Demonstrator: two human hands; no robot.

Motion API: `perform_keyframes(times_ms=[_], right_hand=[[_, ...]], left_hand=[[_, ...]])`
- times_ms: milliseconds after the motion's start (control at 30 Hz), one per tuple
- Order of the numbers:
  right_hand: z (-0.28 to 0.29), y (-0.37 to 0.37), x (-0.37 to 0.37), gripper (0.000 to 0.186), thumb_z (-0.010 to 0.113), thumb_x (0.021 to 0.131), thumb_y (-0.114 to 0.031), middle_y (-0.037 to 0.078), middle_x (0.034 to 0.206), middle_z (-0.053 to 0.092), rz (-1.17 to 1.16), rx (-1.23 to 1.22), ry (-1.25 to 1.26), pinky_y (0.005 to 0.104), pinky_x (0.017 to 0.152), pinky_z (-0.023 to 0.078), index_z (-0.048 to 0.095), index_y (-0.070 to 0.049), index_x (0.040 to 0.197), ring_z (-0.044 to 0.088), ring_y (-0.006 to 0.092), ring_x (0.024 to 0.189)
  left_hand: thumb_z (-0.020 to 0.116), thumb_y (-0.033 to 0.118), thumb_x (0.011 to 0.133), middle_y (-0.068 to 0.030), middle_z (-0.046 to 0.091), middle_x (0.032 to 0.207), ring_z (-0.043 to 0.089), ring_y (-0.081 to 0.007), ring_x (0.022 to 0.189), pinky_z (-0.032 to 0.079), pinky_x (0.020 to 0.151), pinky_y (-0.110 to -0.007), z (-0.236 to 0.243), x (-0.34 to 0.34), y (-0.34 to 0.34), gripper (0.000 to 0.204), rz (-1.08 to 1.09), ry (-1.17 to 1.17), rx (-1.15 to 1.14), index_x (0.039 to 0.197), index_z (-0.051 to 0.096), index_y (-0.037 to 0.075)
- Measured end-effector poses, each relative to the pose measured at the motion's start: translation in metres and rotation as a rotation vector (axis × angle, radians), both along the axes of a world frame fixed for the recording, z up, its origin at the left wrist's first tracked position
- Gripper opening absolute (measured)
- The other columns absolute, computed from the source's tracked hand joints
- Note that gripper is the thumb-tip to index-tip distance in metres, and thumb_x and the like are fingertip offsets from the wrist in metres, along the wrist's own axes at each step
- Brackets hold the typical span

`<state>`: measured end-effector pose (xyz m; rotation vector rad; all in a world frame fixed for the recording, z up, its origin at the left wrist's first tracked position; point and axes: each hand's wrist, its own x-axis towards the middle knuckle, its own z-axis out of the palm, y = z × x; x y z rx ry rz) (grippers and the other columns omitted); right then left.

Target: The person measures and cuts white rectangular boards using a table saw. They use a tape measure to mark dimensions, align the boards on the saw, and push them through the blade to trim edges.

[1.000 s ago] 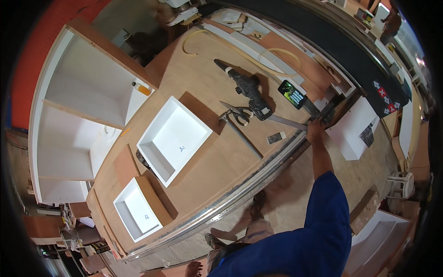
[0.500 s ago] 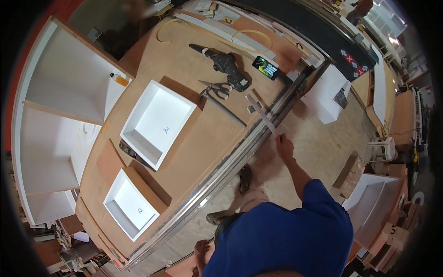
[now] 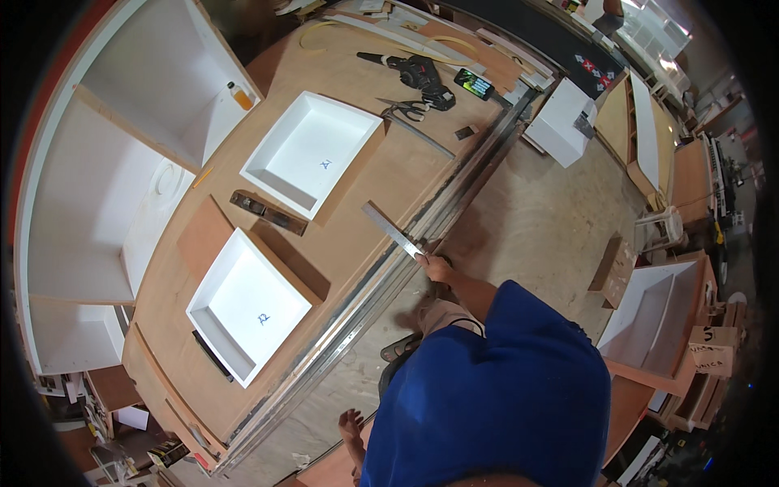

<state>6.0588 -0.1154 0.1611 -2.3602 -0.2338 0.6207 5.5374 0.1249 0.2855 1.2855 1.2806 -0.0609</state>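
My right hand [image 3: 434, 266] is closed round one end of a flat grey metal strip, which looks like a steel ruler [image 3: 391, 229]. Its free end reaches over the near edge of the wooden worktable [image 3: 349, 252]. Low down, my left hand [image 3: 350, 428] hangs beside my body with fingers apart, holding nothing. On the table lie two white shallow drawer boxes: a farther box [image 3: 304, 150] and a nearer box [image 3: 251, 304], each with blue handwriting inside. A hand plane [image 3: 268, 213] rests between them. A dark narrow object [image 3: 213, 357] lies along the nearer box's left side.
Scissors [image 3: 406, 109], a black power tool with a pointed nozzle [image 3: 422, 79], a phone [image 3: 474, 84] and a grey rod [image 3: 423, 140] lie toward the table's far end. White cabinets [image 3: 89, 211] stand at left, with an orange bottle [image 3: 241, 96] inside. A white box [image 3: 561, 122] sits beyond the table.
My right hand has brought the ruler leftward and nearer, toward the drawer boxes. The view has shifted, so the hand plane shows more fully. The fingers of my left hand have spread.
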Motion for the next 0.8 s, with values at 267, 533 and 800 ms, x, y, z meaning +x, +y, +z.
perform_keyframes(times_ms=[267,533,800], right_hand=[[0.058,0.05,-0.019,0.063,0.029,0.103,-0.054,0.03,0.103,0.062,-0.091,-0.005,-0.073,0.0529,0.091,0.043,0.06,0.0,0.107,0.057,0.0485,0.1],[0.024,0.025,0.018,0.052,0.031,0.105,-0.044,0.026,0.092,0.065,0.09,-0.175,0.1,0.0546,0.082,0.046,0.06,-0.002,0.094,0.061,0.0465,0.091],[0.012,-0.009,0.04,0.059,0.029,0.103,-0.051,0.025,0.103,0.066,0.128,-0.204,0.105,0.0569,0.088,0.046,0.061,-0.002,0.107,0.06,0.046,0.1]], left_hand=[[0.06,0.035,0.095,-0.0157,0.069,0.103,0.067,-0.027,0.086,0.054,0.071,-0.034,-0.051,-0.134,-0.059,0.037,0.233,0.223,-0.183,0.114,0.06,0.004],[0.06,0.035,0.095,-0.0153,0.069,0.103,0.067,-0.0269,0.086,0.053,0.07,-0.034,-0.033,-0.035,-0.101,0.036,0.08,0.125,-0.119,0.114,0.06,0.004],[0.06,0.034,0.095,-0.0149,0.069,0.103,0.067,-0.0268,0.086,0.053,0.069,-0.034,0.001,0.013,-0.177,0.034,0.162,0.002,-0.044,0.114,0.06,0.005]])
